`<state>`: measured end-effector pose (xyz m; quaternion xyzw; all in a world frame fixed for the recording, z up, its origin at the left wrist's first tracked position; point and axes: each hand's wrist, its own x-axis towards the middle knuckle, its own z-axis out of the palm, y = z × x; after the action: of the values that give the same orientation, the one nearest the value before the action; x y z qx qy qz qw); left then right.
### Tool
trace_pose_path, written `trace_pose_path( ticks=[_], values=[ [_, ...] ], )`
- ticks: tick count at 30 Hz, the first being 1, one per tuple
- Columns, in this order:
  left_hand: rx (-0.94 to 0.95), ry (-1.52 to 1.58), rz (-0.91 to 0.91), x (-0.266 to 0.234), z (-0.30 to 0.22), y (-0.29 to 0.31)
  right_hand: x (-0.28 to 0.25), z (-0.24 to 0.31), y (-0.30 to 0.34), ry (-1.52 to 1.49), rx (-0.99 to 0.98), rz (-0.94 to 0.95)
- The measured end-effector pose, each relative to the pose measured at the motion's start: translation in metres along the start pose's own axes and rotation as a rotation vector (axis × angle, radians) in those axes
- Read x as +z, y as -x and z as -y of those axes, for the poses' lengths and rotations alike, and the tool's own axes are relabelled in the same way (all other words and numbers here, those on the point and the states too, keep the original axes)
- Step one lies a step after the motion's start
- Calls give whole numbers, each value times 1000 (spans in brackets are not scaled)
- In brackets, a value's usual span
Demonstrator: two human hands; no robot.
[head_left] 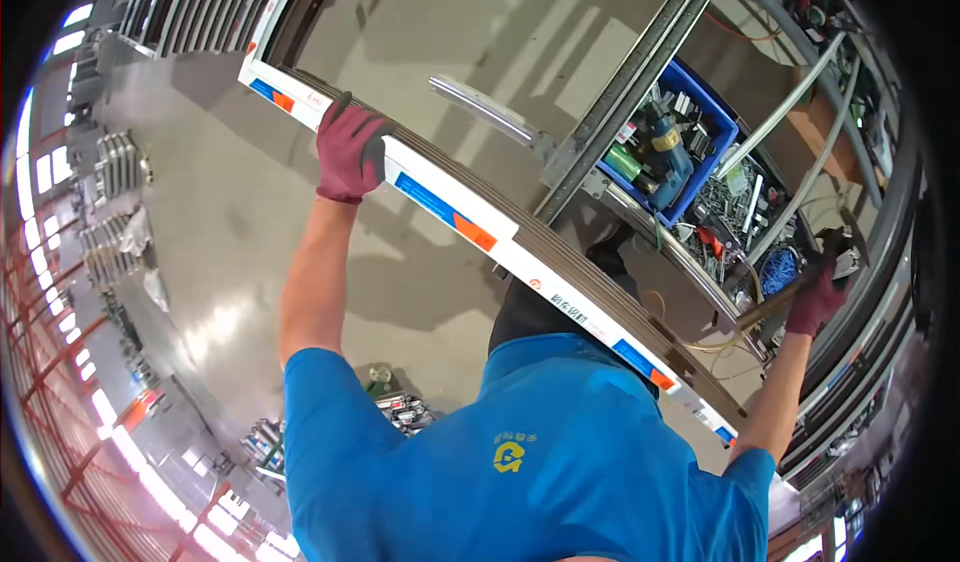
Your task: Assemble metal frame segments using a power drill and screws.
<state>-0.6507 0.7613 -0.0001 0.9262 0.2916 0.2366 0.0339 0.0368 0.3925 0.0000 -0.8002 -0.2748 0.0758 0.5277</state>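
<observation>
My left hand, in a maroon glove with dark fingers, is closed over the upper-left part of a long brown window or door frame. White film with blue and orange patches covers its outer face. The frame slants across in front of my body, from a corner at the upper left down to the lower right. Over at the far right, my right hand is gloved alike and closed around what looks like a hammer with a brown handle. Its dark head end is beside my fingers, partly hidden and hard to make out.
A metal rack stands ahead, with a short round bar sticking out leftward. Beside it, a blue bin holds power tools, near trays of loose hardware. Stacked profiles lie at the upper left, and long bars run along the right.
</observation>
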Motion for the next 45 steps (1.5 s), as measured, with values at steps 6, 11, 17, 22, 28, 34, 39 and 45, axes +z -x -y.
trace_pose_path(
  ticks=[6, 11, 17, 22, 28, 34, 39, 45],
  values=[
    [-4, 51, -142, -1, 2, 6, 36, 53, 131, -363, 429, 114],
    [-196, 64, -176, -28, -46, 8, 134, 206, 221, -328, 547, 568],
    [-664, 1064, 93, -35, -248, -18, 183, 260, 273, 9, 65, 645],
    [-887, 1362, 9, -31, -282, -24, 181, 260, 277, 190, -155, 636],
    [-1077, 1788, 157, -41, -246, -20, 146, 286, 248, -452, 507, 844],
    [-1027, 1704, 119, -44, -186, 8, 118, 245, 257, -543, 765, 605],
    [-1036, 1631, 78, -50, -164, 4, 130, 216, 294, -498, 682, 791],
    [-1038, 1578, 136, -55, -159, -3, 222, 286, 312, -704, 1059, 754]
  ],
)
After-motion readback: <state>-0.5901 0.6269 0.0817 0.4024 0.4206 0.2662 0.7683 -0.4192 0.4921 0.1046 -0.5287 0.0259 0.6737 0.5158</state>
